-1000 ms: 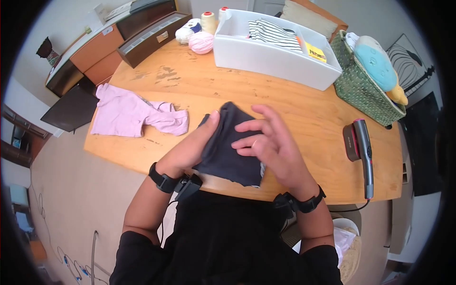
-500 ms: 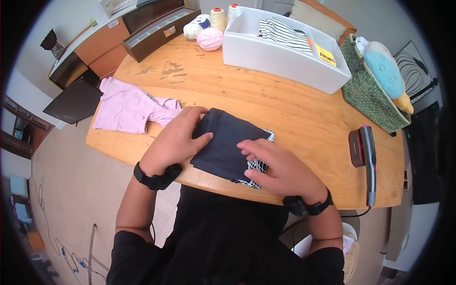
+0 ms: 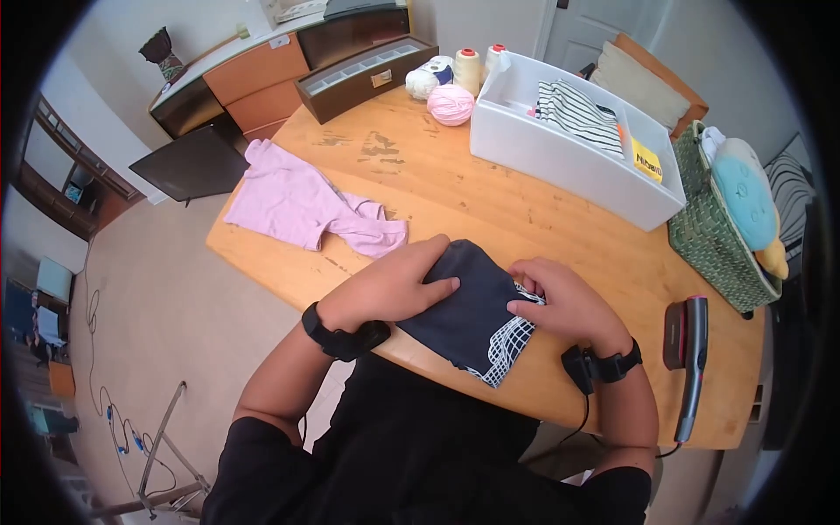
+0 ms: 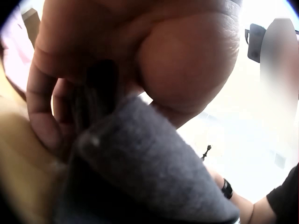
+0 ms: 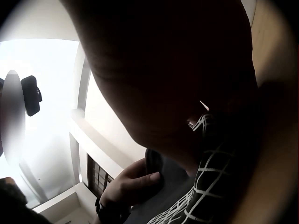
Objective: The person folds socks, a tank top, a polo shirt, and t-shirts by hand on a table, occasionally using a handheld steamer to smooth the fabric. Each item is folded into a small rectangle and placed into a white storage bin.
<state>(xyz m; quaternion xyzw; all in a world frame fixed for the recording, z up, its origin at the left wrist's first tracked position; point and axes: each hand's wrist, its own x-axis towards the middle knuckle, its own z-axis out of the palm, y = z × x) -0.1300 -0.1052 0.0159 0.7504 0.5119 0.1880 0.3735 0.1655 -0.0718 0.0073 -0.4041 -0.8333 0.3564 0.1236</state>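
A folded dark cloth (image 3: pixel 464 306) with a white grid pattern along its right edge lies at the table's near edge in the head view. The left hand (image 3: pixel 385 284) grips its left edge, thumb on top and fingers beneath or behind. At the patterned edge, the right hand (image 3: pixel 569 302) pinches the cloth between thumb and fingers. In the left wrist view the cloth (image 4: pixel 145 163) rises into the palm of the left hand (image 4: pixel 135 51). The right wrist view shows the grid pattern (image 5: pixel 210 182) under the shadowed right hand (image 5: pixel 173 70).
A pink garment (image 3: pixel 293 201) lies at the left of the table (image 3: pixel 420 188). Behind stand a brown divided box (image 3: pixel 367 83), yarn (image 3: pixel 451 105) and a white bin (image 3: pixel 569 171) holding striped cloth. A green basket (image 3: pixel 722 241) and a handheld steamer (image 3: pixel 691 367) are at the right.
The right hand has moved from above the cloth to its patterned edge and pinches it. The left hand keeps its hold on the left side. The head view has shifted and turned.
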